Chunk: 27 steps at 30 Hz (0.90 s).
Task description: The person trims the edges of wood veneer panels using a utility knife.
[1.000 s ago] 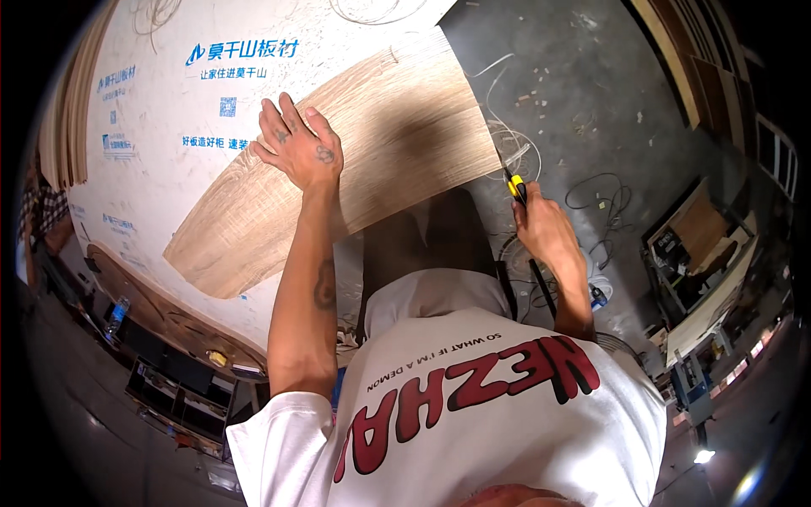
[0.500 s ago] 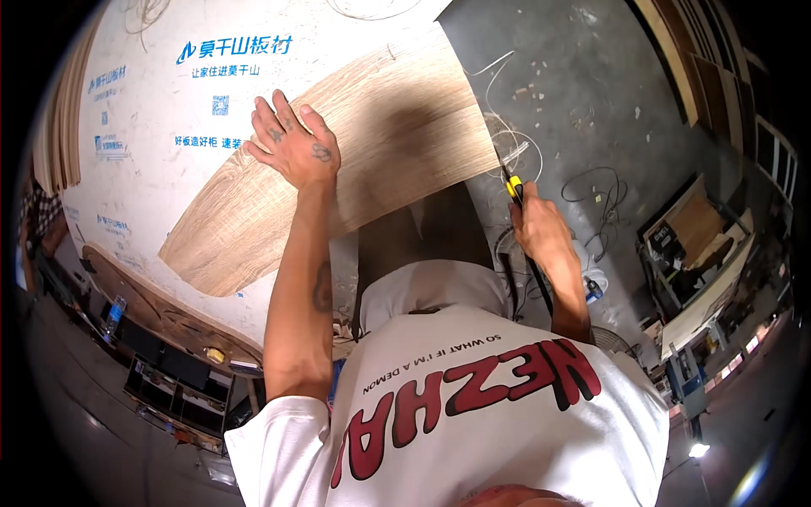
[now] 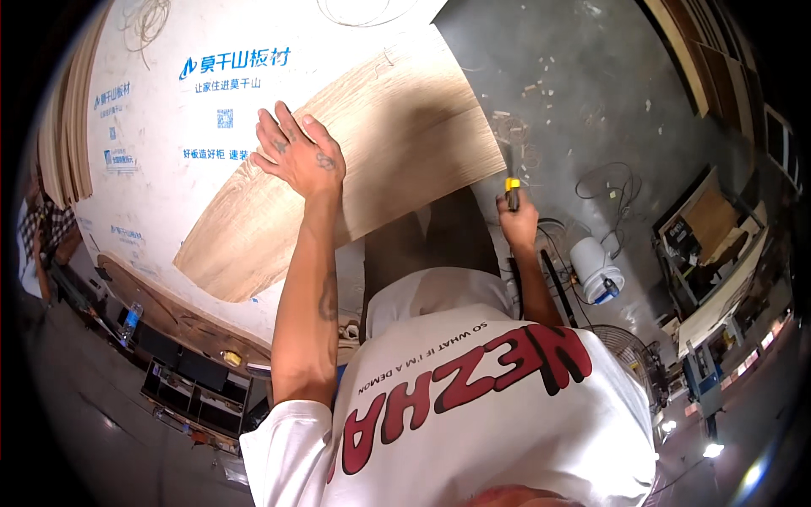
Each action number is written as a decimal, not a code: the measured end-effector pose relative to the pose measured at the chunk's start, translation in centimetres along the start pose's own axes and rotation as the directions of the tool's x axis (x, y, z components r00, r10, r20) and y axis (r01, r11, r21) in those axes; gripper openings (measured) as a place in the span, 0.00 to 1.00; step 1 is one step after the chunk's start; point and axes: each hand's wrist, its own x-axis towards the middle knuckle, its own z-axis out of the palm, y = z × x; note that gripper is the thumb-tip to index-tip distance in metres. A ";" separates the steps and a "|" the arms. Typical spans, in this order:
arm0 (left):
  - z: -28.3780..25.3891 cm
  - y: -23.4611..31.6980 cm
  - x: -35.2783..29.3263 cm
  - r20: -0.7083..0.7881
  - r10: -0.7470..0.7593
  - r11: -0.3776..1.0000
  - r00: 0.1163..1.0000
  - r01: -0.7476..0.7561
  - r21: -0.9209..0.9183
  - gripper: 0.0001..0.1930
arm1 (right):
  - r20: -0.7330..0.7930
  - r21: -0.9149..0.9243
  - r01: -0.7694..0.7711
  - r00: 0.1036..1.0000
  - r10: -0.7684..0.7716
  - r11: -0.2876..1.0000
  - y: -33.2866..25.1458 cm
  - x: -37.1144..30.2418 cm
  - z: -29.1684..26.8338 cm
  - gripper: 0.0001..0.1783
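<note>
We see the left grip (image 3: pixel 306 159) open and flat, palm down on the wood-grain panel (image 3: pixel 405 127), fingers spread past its far curved edge. The right grip (image 3: pixel 519 221) is closed around a yellow-and-black hand tool (image 3: pixel 513 188), just beside the panel's right-hand near corner.

The panel lies flat across the near right part of the white desk (image 3: pixel 152 182), its wide end jutting out beyond the desk's right edge, above the floor (image 3: pixel 583 110). Its long axis runs aslant, from the narrower end near the desk's near left edge to the broad, straight-cut end at the far right. The tool points away from the body, toward that corner.

We cannot make out the tool's tip, which is blurred, nor tell whether it touches the panel. The palm's underside is hidden, the panel covers part of the desk's near and right edges, and a dark shadow dims the panel's middle.
</note>
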 end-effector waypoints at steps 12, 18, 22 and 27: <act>0.2 -1.2 0.6 -0.120 0.089 0.996 0.989 -0.091 -0.018 0.31 | -0.443 0.881 0.451 0.893 0.084 -0.146 -9.4 -1.9 1.1 0.25; -4.0 -10.6 0.8 -0.067 0.474 0.876 0.878 -0.478 -0.070 0.29 | -0.490 0.794 0.507 0.860 0.141 -0.335 -9.5 0.8 1.8 0.26; -6.4 -16.8 1.4 0.012 0.456 0.889 0.890 -0.455 -0.059 0.28 | -0.594 0.741 0.589 0.799 0.094 -0.321 -12.6 4.5 -1.2 0.23; -6.0 -17.2 1.3 -0.022 0.469 0.874 0.883 -0.467 -0.133 0.30 | -0.658 0.722 0.627 0.753 -0.013 -0.292 -18.3 9.1 -8.3 0.21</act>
